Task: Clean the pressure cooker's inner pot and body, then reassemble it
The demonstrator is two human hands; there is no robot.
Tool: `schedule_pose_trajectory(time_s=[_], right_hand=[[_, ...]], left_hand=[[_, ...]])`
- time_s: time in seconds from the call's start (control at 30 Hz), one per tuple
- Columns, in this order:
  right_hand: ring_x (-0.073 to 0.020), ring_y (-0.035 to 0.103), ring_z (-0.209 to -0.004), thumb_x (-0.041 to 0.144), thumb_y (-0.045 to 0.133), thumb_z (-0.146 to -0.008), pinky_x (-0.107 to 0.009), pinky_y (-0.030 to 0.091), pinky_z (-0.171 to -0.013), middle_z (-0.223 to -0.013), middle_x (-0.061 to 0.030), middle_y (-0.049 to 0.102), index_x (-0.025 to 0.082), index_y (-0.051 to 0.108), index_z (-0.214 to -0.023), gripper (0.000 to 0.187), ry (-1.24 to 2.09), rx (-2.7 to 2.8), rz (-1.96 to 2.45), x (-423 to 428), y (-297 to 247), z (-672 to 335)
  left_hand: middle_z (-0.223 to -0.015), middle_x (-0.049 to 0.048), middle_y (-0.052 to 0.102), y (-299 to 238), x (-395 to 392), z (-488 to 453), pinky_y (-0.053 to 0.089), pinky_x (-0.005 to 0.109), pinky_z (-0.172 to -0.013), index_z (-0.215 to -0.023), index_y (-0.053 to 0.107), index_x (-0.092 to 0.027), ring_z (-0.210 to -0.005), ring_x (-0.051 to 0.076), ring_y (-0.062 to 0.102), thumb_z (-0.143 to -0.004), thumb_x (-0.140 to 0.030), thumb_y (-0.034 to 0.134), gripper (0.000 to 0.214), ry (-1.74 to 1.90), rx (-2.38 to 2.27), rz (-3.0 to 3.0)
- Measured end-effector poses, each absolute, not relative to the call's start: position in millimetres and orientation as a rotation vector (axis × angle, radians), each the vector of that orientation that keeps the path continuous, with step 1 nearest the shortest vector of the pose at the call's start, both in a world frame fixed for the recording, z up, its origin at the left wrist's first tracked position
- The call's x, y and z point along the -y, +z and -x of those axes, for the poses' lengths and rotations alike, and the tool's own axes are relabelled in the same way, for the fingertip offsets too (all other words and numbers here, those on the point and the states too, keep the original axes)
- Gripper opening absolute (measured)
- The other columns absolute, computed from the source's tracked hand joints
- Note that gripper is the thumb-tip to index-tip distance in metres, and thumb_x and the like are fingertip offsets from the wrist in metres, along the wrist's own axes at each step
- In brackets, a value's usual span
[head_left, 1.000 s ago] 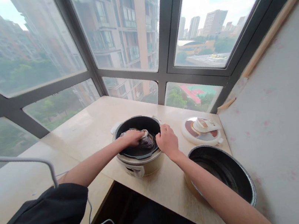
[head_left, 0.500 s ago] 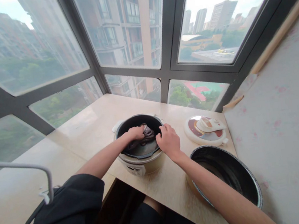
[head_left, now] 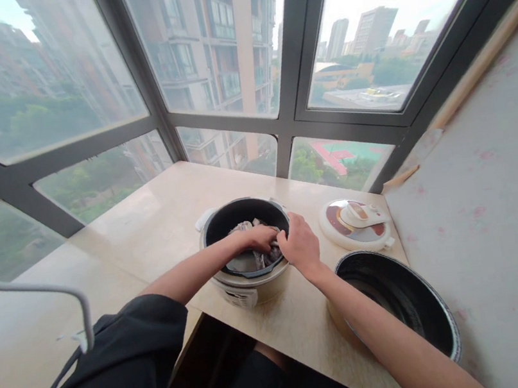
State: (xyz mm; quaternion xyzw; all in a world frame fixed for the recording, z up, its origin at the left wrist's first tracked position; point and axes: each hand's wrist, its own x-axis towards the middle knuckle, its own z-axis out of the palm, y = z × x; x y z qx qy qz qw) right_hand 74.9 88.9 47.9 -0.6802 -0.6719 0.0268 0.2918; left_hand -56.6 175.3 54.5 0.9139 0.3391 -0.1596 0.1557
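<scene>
A white electric pressure cooker [head_left: 268, 288] stands open on the counter with its dark inner pot [head_left: 218, 226] inside. My left hand [head_left: 264, 238] reaches into the pot, its fingers closed on a crumpled dark grey cloth [head_left: 268, 256]. Lighter folds of the cloth show behind the wrist. My right hand [head_left: 302, 246] is curled at the pot's right rim, thumb pointing inward close to the left fingers. Whether it grips the rim or only rests against it is hard to see.
To the right lie the cooker's white and brown lid [head_left: 355, 222] and a large black pot [head_left: 401, 296] under my right forearm. Windows [head_left: 213, 51] border the counter [head_left: 146, 217] at the back. A grey cable [head_left: 49, 287] arches at left, and a papered wall [head_left: 496, 217] rises at right.
My left hand has moved right inside the pot, dragging the cloth along its wall. My right hand has shifted slightly right at the rim. The cooker has moved a little in view.
</scene>
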Motion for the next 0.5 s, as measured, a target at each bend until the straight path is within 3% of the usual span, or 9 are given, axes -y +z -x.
schedule_pose_trajectory(time_s=[0.23, 0.5], right_hand=[[-0.0280, 0.062, -0.113, 0.018, 0.048, -0.089, -0.038, 0.050, -0.095, -0.124, -0.0163, 0.067, 0.012, 0.056, -0.130, 0.042, 0.035, 1.752, 1.810, -89.7, 46.2, -74.3], [-0.0278, 0.062, -0.114, 0.018, 0.047, -0.091, -0.037, 0.050, -0.094, -0.127, -0.0157, 0.066, 0.013, 0.058, -0.128, 0.039, 0.045, 1.738, 1.881, -88.8, 50.4, -72.7]], left_hand=[[-0.105, 0.0005, 0.079, 63.8, -153.2, 75.8, 0.051, 0.033, -0.093, -0.102, 0.076, -0.031, -0.102, 0.027, 0.070, -0.059, -0.004, 0.063, 0.052, -0.599, -0.640, -2.517], [-0.094, -0.0024, 0.079, 67.0, -156.6, 117.9, 0.048, 0.030, -0.092, -0.097, 0.077, -0.031, -0.092, 0.022, 0.067, -0.057, -0.002, 0.061, 0.052, -0.681, -0.557, -2.505]])
